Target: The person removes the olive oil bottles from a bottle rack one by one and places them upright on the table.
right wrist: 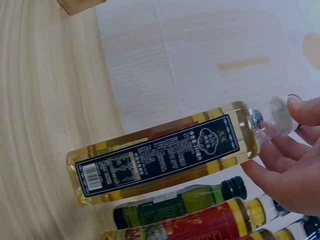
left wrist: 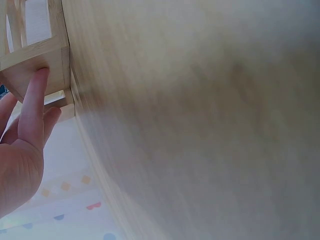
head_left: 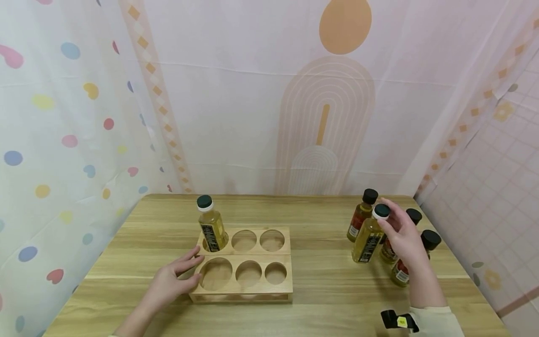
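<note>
On the right of the table, my right hand (head_left: 402, 238) pinches a bottle of yellow oil (head_left: 365, 243) by its neck and dark green cap. The right wrist view shows the dark label of that oil bottle (right wrist: 160, 155), with the thumb on the cap. My left hand (head_left: 168, 281) touches the left end of a wooden bottle rack (head_left: 261, 254); the left wrist view has a fingertip against the rack's end panel (left wrist: 55, 80). Another green-capped oil bottle (head_left: 213, 227) stands slightly tilted in the rack's back-left hole.
Several black-capped bottles stand around my right hand, among them a red-labelled bottle (head_left: 360, 216) behind and a bottle (head_left: 401, 271) in front, partly hidden by the wrist. A patterned curtain (head_left: 236, 117) hangs behind the wooden table (head_left: 324, 290).
</note>
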`<state>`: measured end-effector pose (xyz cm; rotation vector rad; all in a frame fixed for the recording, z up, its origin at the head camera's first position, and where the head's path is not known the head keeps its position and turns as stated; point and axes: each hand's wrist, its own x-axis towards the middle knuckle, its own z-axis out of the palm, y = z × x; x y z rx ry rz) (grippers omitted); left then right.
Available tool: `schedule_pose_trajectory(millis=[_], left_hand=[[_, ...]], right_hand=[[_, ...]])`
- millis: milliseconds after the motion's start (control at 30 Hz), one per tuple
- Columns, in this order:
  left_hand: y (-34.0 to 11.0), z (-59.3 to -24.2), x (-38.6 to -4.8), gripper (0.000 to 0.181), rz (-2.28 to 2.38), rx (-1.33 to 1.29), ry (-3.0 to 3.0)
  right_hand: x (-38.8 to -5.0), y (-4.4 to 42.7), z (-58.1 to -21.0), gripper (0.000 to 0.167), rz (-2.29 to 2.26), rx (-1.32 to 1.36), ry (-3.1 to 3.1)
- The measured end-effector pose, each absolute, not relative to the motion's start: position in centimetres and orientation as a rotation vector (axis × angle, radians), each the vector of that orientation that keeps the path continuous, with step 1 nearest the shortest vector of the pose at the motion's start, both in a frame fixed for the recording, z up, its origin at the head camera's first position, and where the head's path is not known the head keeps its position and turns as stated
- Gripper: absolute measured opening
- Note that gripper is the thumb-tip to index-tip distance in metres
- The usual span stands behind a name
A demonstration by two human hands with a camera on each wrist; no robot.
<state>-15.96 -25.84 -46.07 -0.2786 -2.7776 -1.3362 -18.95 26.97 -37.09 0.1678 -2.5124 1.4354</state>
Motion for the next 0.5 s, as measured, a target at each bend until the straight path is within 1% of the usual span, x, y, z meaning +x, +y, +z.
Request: schedule_pose_trajectory(millis=[100,367,500], left_hand=[[-25.8,-46.0,-15.9,0.046,-1.363,-0.27,-2.772],[-25.8,-45.9,-15.9,0.046,-1.369,-0.264,-2.784],[-25.8,-45.9,-15.9,0.046,-1.355,-0.263,-2.789]], right_hand=[[-19.0,26.8,-36.7,0.057,1.378,0.203,-2.503],[-19.4,26.4,-36.1,0.049,1.083,0.322,-2.461],[-19.8,26.2,-35.8,0.048,0.973,0.391,-2.435]])
